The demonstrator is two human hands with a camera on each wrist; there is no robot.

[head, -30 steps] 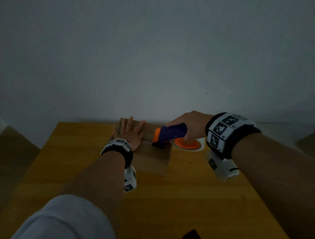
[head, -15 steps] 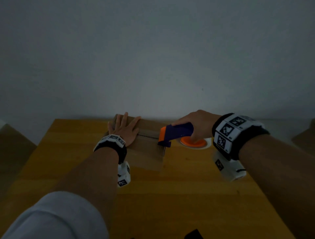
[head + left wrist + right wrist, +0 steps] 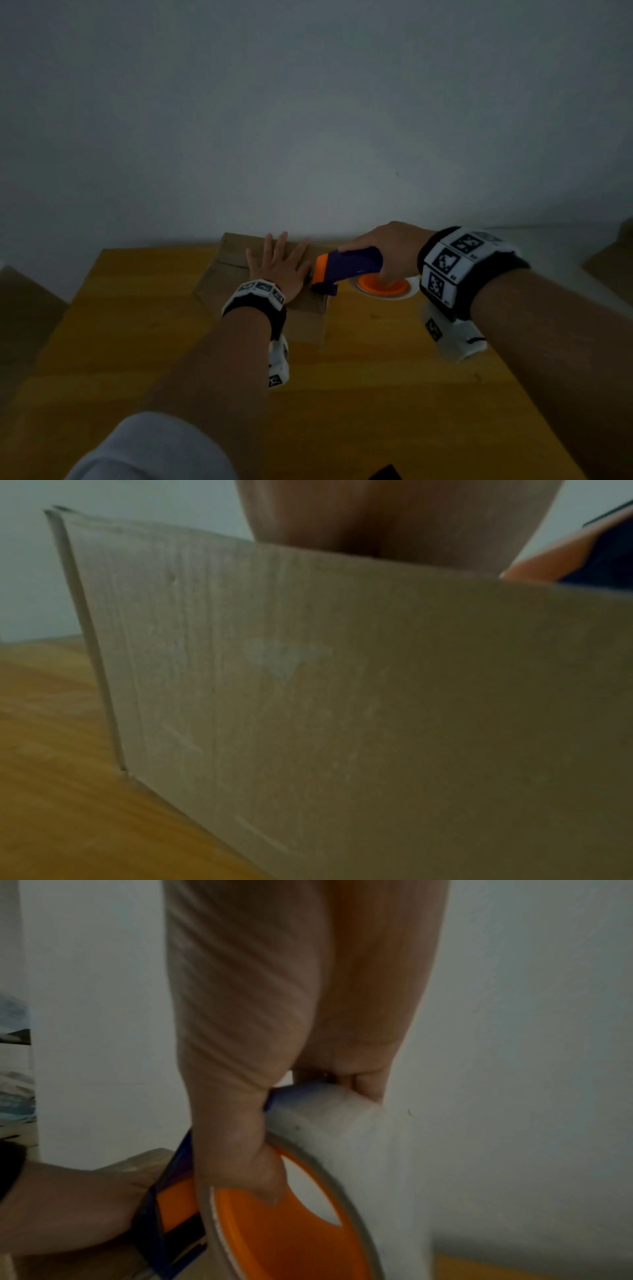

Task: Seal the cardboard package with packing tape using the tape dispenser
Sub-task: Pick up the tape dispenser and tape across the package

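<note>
A brown cardboard box (image 3: 226, 274) sits at the far side of the wooden table (image 3: 359, 394). My left hand (image 3: 277, 263) lies flat on its top with fingers spread. My right hand (image 3: 387, 246) grips the blue and orange tape dispenser (image 3: 342, 267), whose front end rests on the box's right part beside my left hand. The tape roll with its orange core (image 3: 383, 286) hangs past the box's right edge. In the left wrist view the box's side wall (image 3: 342, 710) fills the frame. The right wrist view shows fingers (image 3: 240, 1150) curled round the dispenser (image 3: 281, 1231).
A grey wall (image 3: 308, 120) rises right behind the table. A small dark object (image 3: 385, 474) pokes in at the table's near edge. Brown shapes stand off both sides of the table, left (image 3: 20, 315) and right (image 3: 613, 270).
The view has shifted, so the box and hands sit further right in the frame. The dispenser's front end now lies close beside my left hand; half a second ago a gap with tape showed between them.
</note>
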